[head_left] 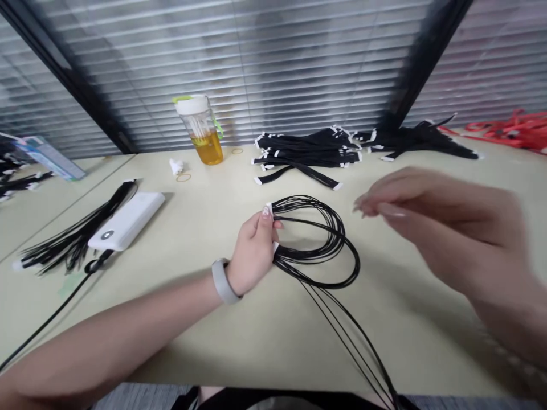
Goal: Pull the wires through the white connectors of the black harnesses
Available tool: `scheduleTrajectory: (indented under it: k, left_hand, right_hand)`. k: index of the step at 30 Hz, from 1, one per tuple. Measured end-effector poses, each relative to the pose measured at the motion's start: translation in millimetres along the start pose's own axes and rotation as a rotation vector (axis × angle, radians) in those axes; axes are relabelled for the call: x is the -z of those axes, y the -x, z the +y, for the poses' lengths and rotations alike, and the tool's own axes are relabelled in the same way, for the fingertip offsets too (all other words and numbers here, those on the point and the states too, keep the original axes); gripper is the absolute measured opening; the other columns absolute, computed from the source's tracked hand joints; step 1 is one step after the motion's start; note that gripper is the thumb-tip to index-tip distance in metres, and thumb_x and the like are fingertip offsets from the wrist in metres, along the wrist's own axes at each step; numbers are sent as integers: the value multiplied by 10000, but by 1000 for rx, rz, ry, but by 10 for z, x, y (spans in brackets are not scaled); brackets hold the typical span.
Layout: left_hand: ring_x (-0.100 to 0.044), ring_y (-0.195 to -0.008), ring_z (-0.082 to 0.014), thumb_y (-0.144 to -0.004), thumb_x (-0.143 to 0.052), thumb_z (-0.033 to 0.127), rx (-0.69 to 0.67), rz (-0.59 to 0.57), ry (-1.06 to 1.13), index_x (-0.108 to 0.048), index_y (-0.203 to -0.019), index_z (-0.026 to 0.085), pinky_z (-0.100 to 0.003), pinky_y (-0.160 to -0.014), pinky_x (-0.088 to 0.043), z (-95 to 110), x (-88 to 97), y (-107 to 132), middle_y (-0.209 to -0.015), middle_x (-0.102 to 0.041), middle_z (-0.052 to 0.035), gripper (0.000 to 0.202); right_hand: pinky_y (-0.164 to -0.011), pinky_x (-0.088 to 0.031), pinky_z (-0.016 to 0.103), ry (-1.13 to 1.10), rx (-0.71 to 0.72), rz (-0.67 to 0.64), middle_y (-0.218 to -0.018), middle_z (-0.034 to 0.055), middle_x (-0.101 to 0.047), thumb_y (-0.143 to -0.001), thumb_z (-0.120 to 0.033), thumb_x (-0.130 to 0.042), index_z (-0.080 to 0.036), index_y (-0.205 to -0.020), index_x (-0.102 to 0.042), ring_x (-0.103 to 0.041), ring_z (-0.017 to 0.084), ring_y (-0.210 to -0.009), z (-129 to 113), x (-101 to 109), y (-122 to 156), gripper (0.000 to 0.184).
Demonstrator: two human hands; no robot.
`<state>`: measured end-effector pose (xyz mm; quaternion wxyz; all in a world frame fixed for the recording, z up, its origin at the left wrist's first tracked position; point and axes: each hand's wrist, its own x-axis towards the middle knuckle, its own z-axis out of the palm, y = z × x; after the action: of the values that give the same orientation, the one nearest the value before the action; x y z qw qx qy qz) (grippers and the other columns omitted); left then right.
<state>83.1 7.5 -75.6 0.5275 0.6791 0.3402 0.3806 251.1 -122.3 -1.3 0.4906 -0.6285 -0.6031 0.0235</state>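
Observation:
My left hand (254, 247) rests on the beige table (239, 341), closed on a looped bundle of thin black cords (329, 245) with white ends pinched between thumb and fingers. The loop lies to the right of the hand, and its loose tails run off the front edge. My right hand (431, 228) hovers above the table to the right of the loop, blurred by motion, fingers stretched together and pointing left, holding nothing I can see. A grey band is on my left wrist.
Folded black cord bundles (307, 151) are piled at the back, more (410, 139) to their right, red ones (513, 128) at far right. A bottle of yellow liquid (203, 131), a white power bank (128, 219) with cable, loose black cords (72, 236) and rubber bands (183, 177) lie left.

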Motion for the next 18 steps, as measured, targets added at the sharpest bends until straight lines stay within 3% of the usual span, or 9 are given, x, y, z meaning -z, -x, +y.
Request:
scheduleTrajectory:
  k: [2,5,8,10,14,16,18]
  left_hand:
    - [-363,-468,-87,-919,-383,496,-7,-8,15,-521,-728,161,-233,-468,-305,-16,4,0,-518,-396,34,410]
    - [-353,-461,-86,-915,-394,498,-2,-15,15,-517,-723,164,-237,-462,-299,-29,10,3,-515,-394,34,405]
    - [-353,-456,-82,-918,-377,509,9,-20,33,-510,-720,164,-233,-462,-305,-26,10,11,-504,-394,34,419]
    - [-362,-457,-77,-920,-367,517,-1,-25,53,-502,-718,164,-228,-468,-313,-23,6,21,-501,-402,34,428]
    - [-364,-456,-72,-929,-348,507,-27,-11,57,-473,-694,162,-226,-481,-324,-19,-9,53,-498,-410,34,436]
    - [-365,-457,-74,-941,-334,482,-37,-4,39,-474,-691,160,-227,-480,-323,-12,-15,67,-495,-406,33,431]
    - [-375,-469,-77,-952,-322,451,-68,17,13,-483,-703,159,-228,-484,-325,-4,-18,71,-506,-410,30,415]
  right_hand:
    - [-586,-466,216,-52,-103,-202,-716,16,-639,-844,-272,-574,-197,-772,-656,-576,102,-654,119,-64,-65,132]
    - [-477,-426,203,-118,-315,-497,-642,5,-607,-861,-376,-525,-192,-875,-682,-534,87,-545,276,-161,-93,242]
    - [-402,-387,185,-187,-484,-520,-650,-3,-603,-874,-385,-494,-197,-987,-663,-487,65,-458,312,-212,-71,277]
    - [-367,-368,176,-260,-525,-568,-640,2,-598,-879,-352,-484,-169,-898,-653,-467,53,-411,275,-234,-52,250]
    - [-335,-366,184,-388,-665,-863,-602,-17,-567,-830,-412,-563,-168,-913,-581,-485,73,-381,179,-330,38,258]
    - [-394,-403,190,-418,-644,-836,-622,-35,-561,-790,-398,-624,-194,-958,-513,-513,84,-443,160,-402,118,286]
    - [-510,-445,200,-405,-526,-697,-676,-32,-578,-810,-354,-607,-203,-908,-458,-556,96,-564,156,-464,196,234]
